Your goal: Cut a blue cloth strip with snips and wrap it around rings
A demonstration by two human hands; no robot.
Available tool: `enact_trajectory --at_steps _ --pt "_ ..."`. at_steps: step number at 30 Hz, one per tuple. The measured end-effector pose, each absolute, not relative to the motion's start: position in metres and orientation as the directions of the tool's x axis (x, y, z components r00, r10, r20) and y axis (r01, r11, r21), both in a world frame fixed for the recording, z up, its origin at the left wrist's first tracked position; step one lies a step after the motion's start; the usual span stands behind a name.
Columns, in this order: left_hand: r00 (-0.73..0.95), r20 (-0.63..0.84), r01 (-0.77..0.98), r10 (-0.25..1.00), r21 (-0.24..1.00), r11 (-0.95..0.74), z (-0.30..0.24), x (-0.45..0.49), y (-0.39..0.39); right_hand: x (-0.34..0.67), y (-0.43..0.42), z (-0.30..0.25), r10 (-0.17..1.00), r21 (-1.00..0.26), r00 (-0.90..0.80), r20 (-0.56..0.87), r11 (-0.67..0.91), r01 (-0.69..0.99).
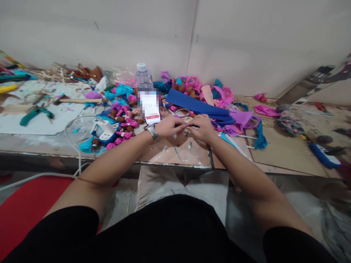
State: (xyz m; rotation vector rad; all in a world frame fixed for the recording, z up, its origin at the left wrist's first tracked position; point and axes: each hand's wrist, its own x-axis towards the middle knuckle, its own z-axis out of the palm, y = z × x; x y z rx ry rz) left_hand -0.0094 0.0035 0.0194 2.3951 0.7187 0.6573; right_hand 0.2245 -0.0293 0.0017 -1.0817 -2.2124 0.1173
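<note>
My left hand (168, 126), with a metal watch (152, 131) on its wrist, is closed in a pinch above the table's front part. My right hand (203, 128) is pinched too, its fingertips meeting those of the left. Between them is something small and thin, perhaps purplish, too small to make out. Just behind the hands lie a tape roll (188, 119) and a long blue cloth strip (197, 104). Beyond my left hand a lit phone (150, 109) leans near a clear bottle (144, 79). Pink, brown and teal knotted cloth pieces (128, 124) are heaped around it.
At left lie green-handled pliers (37, 115) and a hammer (82, 100) on white board. A blue power strip (108, 137) has a white cable looping off the edge. Cardboard (270, 144) lies at right, with another blue device (325, 156). A red chair (35, 204) stands lower left.
</note>
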Motion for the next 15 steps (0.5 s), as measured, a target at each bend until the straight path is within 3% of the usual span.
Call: enact_trajectory --at_steps 5,11,15 --pt "0.718 0.346 0.374 0.604 0.54 -0.754 0.0203 -0.0092 0.0028 0.2231 -0.0296 0.0007 0.729 -0.35 -0.387 0.565 0.636 0.688" --pt "0.706 0.24 0.337 0.667 0.714 -0.614 0.0152 -0.007 0.0046 0.2218 -0.0303 0.0034 0.736 -0.31 -0.401 0.546 0.622 0.719" --pt "0.676 0.249 0.304 0.694 0.764 -0.57 0.0116 -0.0057 0.0083 0.2218 -0.0312 0.0049 0.725 -0.283 -0.425 0.542 0.633 0.72"
